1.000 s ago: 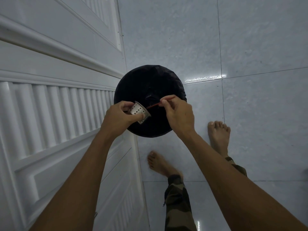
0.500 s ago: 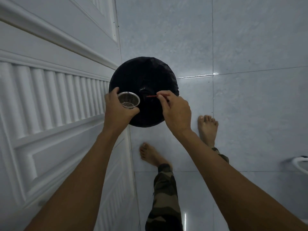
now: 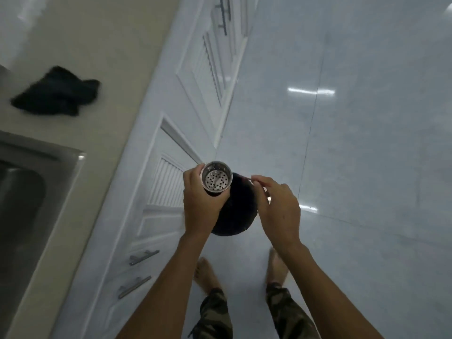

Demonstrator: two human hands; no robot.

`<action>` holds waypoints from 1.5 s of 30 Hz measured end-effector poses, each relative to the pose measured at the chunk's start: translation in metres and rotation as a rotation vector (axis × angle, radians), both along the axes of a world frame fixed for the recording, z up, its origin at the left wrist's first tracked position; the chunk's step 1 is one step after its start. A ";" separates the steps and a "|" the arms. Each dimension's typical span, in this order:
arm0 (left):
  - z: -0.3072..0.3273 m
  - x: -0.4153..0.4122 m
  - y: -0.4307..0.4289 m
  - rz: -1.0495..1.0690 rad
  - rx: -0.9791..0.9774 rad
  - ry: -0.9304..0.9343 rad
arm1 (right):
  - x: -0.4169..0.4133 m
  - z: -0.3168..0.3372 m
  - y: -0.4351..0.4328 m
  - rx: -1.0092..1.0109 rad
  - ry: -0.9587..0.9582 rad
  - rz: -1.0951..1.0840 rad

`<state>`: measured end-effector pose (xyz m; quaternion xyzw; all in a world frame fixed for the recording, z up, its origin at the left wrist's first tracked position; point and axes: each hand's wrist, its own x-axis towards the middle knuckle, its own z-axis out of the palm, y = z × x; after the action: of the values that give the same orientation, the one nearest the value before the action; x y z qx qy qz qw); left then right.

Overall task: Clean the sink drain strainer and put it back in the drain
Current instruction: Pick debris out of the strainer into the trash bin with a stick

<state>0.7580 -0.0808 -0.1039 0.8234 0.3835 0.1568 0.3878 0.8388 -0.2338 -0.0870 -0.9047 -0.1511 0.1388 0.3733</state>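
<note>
While the left hand (image 3: 203,204) grips the strainer (image 3: 216,177) by its wall, mouth up, above the black-lined bin (image 3: 241,211), the perforated bottom looks mostly clear, maybe a speck or two left. Right hand (image 3: 277,209) has fingers curled, pinching something thin and small; too blurred to name. Scraping over the bin looks done or nearly. Left to do, judging by layout: carry it to the sink (image 3: 29,182) at left, likely rinse, seat it in the drain, which is not visible.
</note>
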 end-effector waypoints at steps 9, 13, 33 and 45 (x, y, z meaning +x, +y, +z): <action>0.191 0.014 0.043 0.204 0.161 -0.326 | 0.024 0.193 0.056 0.302 -0.262 0.036; 0.242 -0.027 0.085 0.349 0.261 -0.345 | -0.003 0.243 0.115 0.387 -0.270 0.179; 0.102 -0.371 0.245 0.654 -0.055 0.073 | -0.256 0.183 0.316 0.246 -0.162 0.708; 0.015 -0.342 0.290 0.338 -0.082 0.582 | -0.252 0.153 0.345 0.085 -0.188 0.707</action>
<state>0.4157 0.2090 -0.0888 0.7422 0.6151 -0.0383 0.2635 0.5869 0.1116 0.0656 -0.7892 -0.4935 0.1691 0.3242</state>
